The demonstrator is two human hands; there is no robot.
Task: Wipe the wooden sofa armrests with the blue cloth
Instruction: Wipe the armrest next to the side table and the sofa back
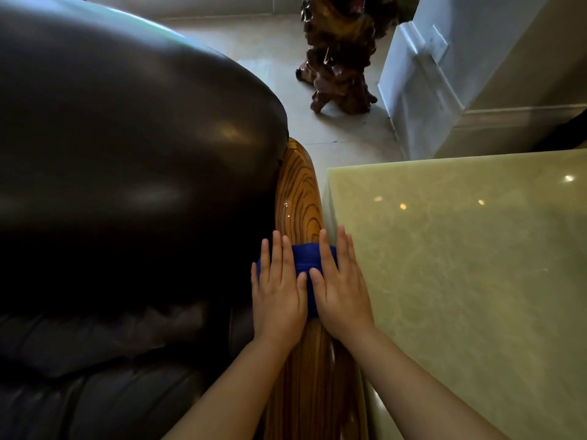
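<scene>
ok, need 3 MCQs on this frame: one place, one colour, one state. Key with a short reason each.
1. Where does the cloth lie?
A. on the wooden armrest
B. on the stone table
C. on the floor

2. What colour is the cloth?
A. white
B. red
C. blue

3. How are the hands on the cloth?
A. both clenched in fists around it
B. both flat, palms down, fingers extended
C. one pinching it, the other off it

Key:
1. A: the cloth drapes across the striped wooden armrest, between the dark leather sofa and the pale green stone table.
2. C: the strip showing between the hands is deep blue.
3. B: the left hand and right hand lie side by side, pressed flat on the cloth, with no curled grip.
</scene>
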